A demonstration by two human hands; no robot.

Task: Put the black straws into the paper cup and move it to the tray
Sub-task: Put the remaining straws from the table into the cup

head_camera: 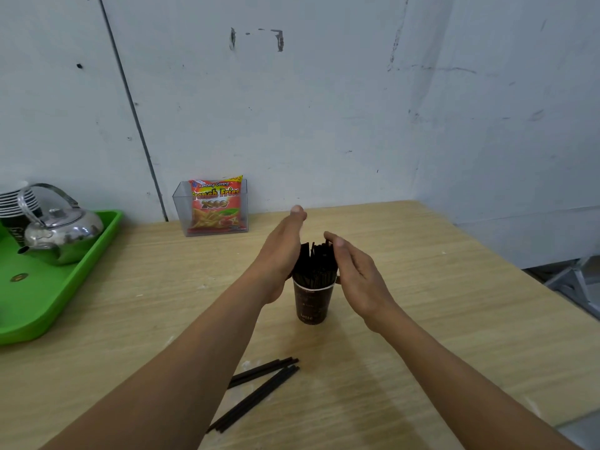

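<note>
The left hand (279,254) and right hand (360,274) flank the black straws (316,264) standing in the paper cup (312,303) in the middle of the bench (438,303). The fingers (297,216) are released, lying against the bundle. Loose straws (259,384) lie near the front edge, and the tray (48,303) sits at the left edge.

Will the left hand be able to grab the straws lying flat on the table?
Probably yes. The loose straws lie on bare table, nearer the person than the paper cup, with nothing on them. The left hand would only need to pull back.
</note>
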